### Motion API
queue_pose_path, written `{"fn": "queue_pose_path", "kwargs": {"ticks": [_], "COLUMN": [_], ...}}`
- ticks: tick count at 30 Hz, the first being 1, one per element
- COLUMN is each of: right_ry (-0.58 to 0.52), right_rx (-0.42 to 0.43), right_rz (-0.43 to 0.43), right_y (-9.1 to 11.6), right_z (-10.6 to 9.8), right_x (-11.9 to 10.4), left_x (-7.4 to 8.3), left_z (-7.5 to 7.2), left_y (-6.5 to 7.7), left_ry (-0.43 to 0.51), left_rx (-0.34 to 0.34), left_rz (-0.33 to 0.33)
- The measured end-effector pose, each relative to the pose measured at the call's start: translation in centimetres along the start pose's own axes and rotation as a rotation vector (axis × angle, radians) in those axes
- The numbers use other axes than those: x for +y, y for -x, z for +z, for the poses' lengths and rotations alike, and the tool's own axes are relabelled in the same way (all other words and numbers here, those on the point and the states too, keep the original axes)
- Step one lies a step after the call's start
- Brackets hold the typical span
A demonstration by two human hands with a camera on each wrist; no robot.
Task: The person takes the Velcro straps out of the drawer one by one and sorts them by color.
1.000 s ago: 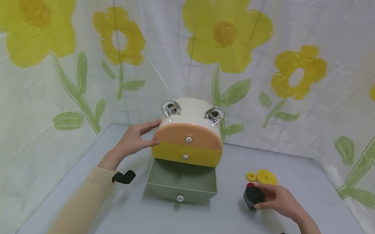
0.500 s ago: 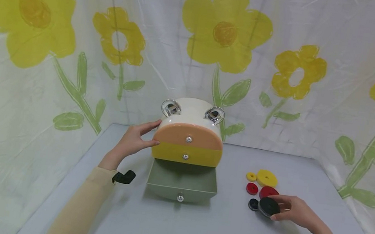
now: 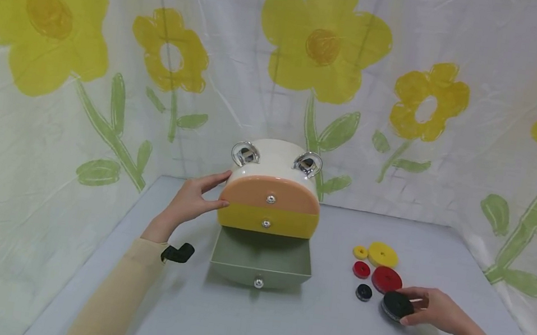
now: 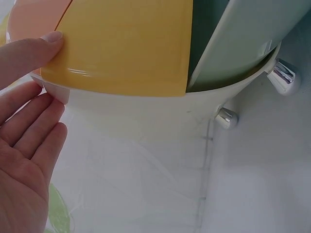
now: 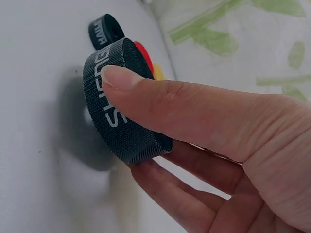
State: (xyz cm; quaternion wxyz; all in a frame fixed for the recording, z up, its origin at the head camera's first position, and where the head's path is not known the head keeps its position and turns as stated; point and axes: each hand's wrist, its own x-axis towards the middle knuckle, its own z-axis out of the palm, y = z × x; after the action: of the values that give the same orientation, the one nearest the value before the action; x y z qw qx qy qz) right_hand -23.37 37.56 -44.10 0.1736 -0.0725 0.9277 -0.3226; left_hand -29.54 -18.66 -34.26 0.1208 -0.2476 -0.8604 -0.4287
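In the head view my right hand [image 3: 435, 311] pinches a large black roll of woven strap [image 3: 397, 306] with a hole in its middle. White lettering shows on the rim of this strap roll [image 5: 116, 104] in the right wrist view, under my thumb, and its shadow falls on the table beside it. A small black roll [image 3: 363, 292] lies to its left. My left hand [image 3: 191, 202] rests at the left side of a frog-shaped drawer cabinet [image 3: 277, 157]. Its thumb [image 4: 36, 53] touches the front near the orange-yellow seam; the other fingers are fairly straight beside the casing.
Beyond the black rolls lie a large red roll [image 3: 386, 280], a small red roll [image 3: 361, 270], a large yellow roll [image 3: 383, 254] and a small yellow roll [image 3: 360, 252]. The cabinet's green bottom drawer [image 3: 259, 278] is pulled out. A flowered curtain [image 3: 235, 112] hangs behind the table.
My right hand has moved right and toward me with the large black roll. The small black roll, earlier below it, now lies apart on the table. The left hand stays put.
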Motion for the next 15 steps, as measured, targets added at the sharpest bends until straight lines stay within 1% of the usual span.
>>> {"fn": "queue_pose_path", "kwargs": {"ticks": [5, 9, 11, 15], "right_ry": [0.031, 0.028, 0.036, 0.053], "right_rx": [0.012, 0.02, 0.024, 0.042], "right_rz": [0.021, 0.049, 0.048, 0.07], "right_y": [-0.18, -0.34, -0.51, -0.94], "right_z": [0.24, 0.35, 0.41, 0.62], "right_x": [0.22, 0.15, 0.18, 0.27], "left_x": [0.14, 0.18, 0.19, 0.17], "left_z": [0.02, 0.05, 0.05, 0.04], "left_y": [0.01, 0.04, 0.05, 0.03], "left_ry": [0.001, -0.001, -0.002, -0.005], "left_rx": [-0.002, -0.003, -0.002, -0.002], "left_rz": [-0.012, -0.022, -0.026, -0.016]}}
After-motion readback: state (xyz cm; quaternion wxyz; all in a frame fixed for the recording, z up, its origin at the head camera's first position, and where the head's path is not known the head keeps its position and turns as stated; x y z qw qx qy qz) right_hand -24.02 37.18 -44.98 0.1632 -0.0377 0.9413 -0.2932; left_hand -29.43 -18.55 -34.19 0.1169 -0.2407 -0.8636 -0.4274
